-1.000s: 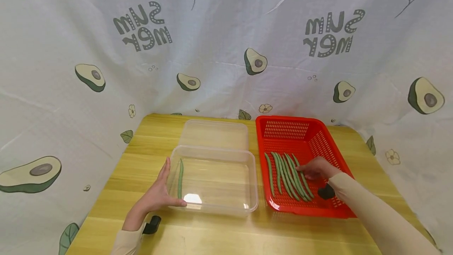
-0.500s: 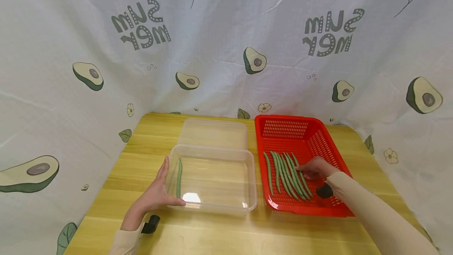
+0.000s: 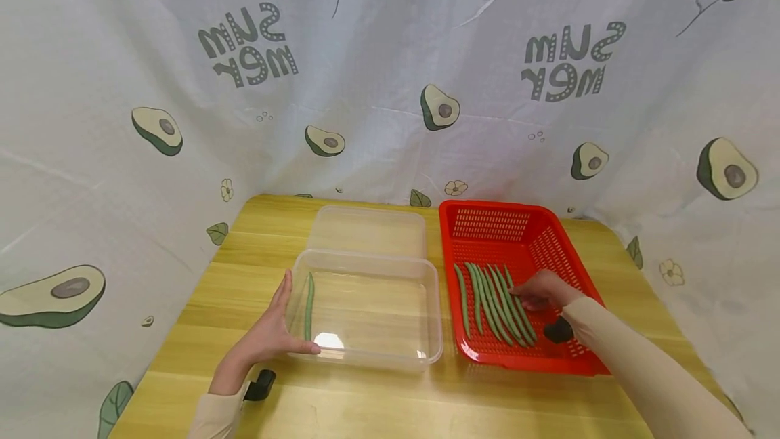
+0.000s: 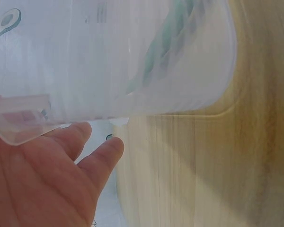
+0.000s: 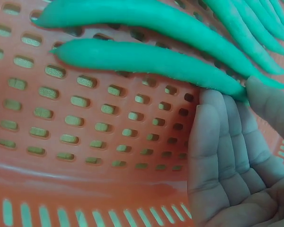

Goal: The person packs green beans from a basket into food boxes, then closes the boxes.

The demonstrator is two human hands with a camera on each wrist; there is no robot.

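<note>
A clear plastic container (image 3: pixel 378 310) stands in the middle of the table with one green bean (image 3: pixel 309 307) lying along its left end. My left hand (image 3: pixel 268 337) rests against that container's left side, fingers extended and the thumb along the near rim. To the right is a red basket (image 3: pixel 514 360) with a row of green beans (image 3: pixel 490 303) laid side by side. My right hand (image 3: pixel 542 290) reaches into it; thumb and fingertips pinch the rightmost bean (image 5: pixel 146 60) near one end. That bean lies close over the basket floor, beside its neighbour (image 5: pixel 123 12).
Behind the container lies a clear, flat lid-like piece (image 3: pixel 368 229). Everything stands on a wooden table (image 3: pixel 378 405). A white cloth (image 3: pixel 378 73) printed with avocados hangs around its back and sides.
The head view shifts slightly. Both hands keep their places, and the beans stay where they were.
</note>
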